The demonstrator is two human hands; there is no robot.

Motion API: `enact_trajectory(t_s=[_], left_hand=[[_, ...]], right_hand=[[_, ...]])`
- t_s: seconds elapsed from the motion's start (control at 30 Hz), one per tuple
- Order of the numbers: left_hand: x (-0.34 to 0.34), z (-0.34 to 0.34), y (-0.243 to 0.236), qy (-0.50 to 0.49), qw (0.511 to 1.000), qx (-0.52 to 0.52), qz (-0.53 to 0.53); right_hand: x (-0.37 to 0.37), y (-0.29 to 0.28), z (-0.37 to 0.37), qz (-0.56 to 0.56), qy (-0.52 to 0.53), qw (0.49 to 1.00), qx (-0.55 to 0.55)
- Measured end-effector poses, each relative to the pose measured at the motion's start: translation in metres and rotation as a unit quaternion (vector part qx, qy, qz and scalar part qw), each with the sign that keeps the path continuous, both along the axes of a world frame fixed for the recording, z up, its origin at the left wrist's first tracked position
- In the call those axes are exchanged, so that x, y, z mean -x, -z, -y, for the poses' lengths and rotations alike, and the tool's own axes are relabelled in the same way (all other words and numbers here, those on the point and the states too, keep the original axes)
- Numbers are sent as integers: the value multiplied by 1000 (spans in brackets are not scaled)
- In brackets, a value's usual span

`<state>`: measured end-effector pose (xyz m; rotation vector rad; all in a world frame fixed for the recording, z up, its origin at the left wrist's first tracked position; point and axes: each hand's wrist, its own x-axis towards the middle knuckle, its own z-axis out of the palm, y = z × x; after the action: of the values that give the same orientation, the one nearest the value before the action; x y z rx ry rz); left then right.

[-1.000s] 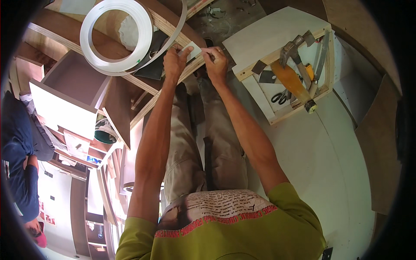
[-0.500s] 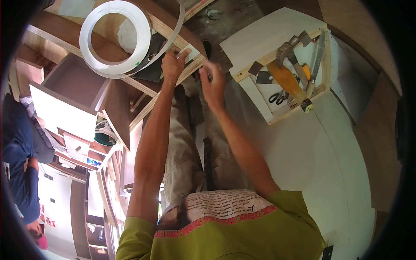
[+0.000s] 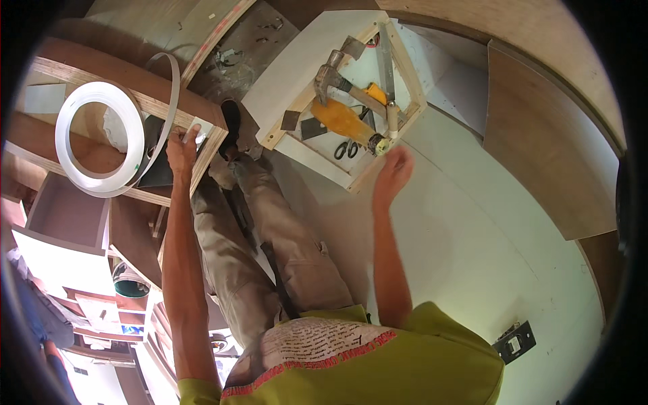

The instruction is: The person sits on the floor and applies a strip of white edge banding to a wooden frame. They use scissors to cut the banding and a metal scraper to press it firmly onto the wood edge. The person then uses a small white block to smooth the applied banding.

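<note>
Two hands work apart in the head view: the left hand (image 3: 182,150) presses the free end of white edge-banding tape (image 3: 177,81) against the plywood frame (image 3: 202,111), seemingly to pin it flat along the edge. That strip runs far from the fingers, then curls left into the coil (image 3: 100,138) resting on the frame. The right hand (image 3: 393,172), blurred, open and holding nothing, hovers just near of a shallow wooden tray (image 3: 405,61) on the white surface (image 3: 472,256), where a hammer (image 3: 337,77) and scissors (image 3: 346,150) lie within reach.
</note>
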<state>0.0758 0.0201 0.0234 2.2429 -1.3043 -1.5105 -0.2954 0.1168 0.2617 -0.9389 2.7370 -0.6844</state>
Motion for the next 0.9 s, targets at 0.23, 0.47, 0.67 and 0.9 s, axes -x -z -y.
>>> enact_trajectory(t_s=[0.23, 0.47, 0.67, 0.9], left_hand=[[-6, -7, 19, 60, 997, -11, 48], [7, 11, -20, 23, 996, -76, 31], [6, 9, -23, -4, 997, -79, 10], [9, 12, -26, 26, 996, -75, 41]], right_hand=[[131, 81, 83, -67, -239, 957, -151], [108, 46, 91, -92, -244, 951, -168], [42, -40, 101, -19, -209, 969, -132], [-139, -99, 123, 257, -173, 914, -261]])
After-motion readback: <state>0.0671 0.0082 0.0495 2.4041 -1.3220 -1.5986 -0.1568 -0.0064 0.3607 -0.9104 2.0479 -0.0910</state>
